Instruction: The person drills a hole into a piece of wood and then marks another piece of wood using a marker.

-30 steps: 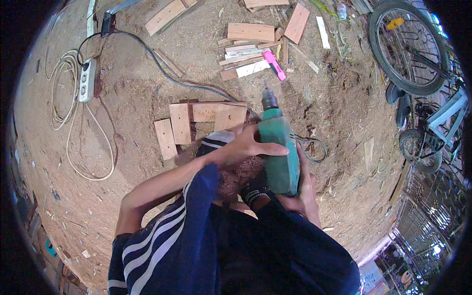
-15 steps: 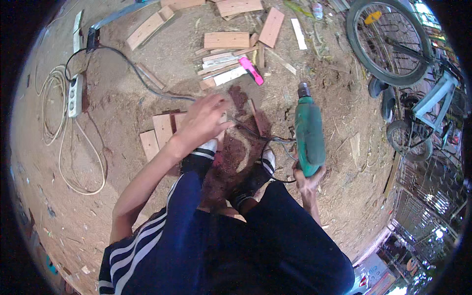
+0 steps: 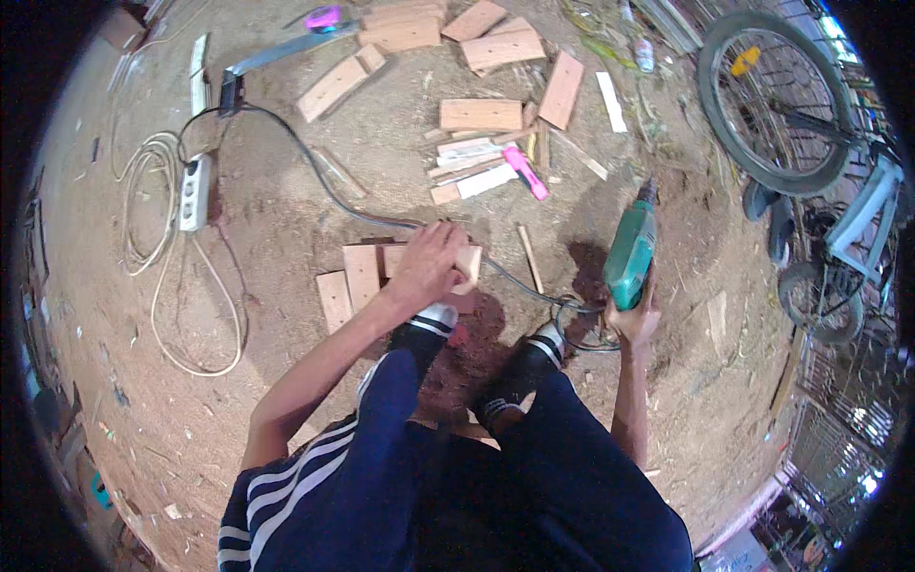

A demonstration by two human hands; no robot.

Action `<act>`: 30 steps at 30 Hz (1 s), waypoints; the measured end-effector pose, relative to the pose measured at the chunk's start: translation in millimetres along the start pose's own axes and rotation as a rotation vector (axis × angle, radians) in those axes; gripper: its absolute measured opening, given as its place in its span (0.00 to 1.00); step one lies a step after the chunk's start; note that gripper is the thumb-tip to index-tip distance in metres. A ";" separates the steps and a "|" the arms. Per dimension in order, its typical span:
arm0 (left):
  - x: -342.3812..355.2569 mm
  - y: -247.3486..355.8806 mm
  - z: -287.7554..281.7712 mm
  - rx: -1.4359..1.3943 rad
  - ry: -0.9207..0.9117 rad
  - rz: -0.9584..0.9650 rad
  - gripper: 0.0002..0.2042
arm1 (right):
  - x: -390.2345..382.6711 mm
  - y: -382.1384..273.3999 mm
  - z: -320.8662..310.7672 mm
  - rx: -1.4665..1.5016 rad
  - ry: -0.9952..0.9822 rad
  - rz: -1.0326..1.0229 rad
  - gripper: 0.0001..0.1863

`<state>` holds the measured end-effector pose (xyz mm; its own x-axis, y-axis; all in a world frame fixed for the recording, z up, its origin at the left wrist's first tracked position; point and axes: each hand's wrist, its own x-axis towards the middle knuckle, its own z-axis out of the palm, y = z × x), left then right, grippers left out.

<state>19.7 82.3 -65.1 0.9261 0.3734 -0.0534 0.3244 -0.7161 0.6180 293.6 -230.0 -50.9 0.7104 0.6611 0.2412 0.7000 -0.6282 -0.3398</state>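
My left hand (image 3: 431, 267) is closed over a small pale wooden block (image 3: 468, 268) beside my left foot, its fingers bent down around it. Under and left of that hand lie flat wooden boards (image 3: 362, 272). In my right hand (image 3: 637, 319) is a green power drill (image 3: 629, 255), gripped by its handle and pointing away from me, tilted a little to the right. A dark power cord (image 3: 519, 284) loops beside the right hand and runs left past the block. The drill's tip is above bare ground, touching no wood.
Ahead lie more drilled wooden blocks (image 3: 481, 114), thin offcuts and a pink-handled tool (image 3: 524, 172). At the left are a white power strip (image 3: 194, 194) and a coiled cable (image 3: 148, 195). A bicycle wheel (image 3: 705, 91) and sandals (image 3: 781, 234) are at the right.
My left hand's fingers have come down and closed on the wooden block. The drill has swung to tilt rightward in my right hand. The whole view has shifted, showing more ground ahead.
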 end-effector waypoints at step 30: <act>-60.9 -13.4 -40.0 -0.396 0.131 -0.432 0.19 | 28.3 -10.4 28.1 -0.135 -0.127 -0.275 0.59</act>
<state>-48.8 92.7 -38.7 0.6864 0.6697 -0.2835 0.5467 -0.2182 0.8084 304.4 -193.2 -66.0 0.4844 0.8542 0.1887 0.8738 -0.4619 -0.1521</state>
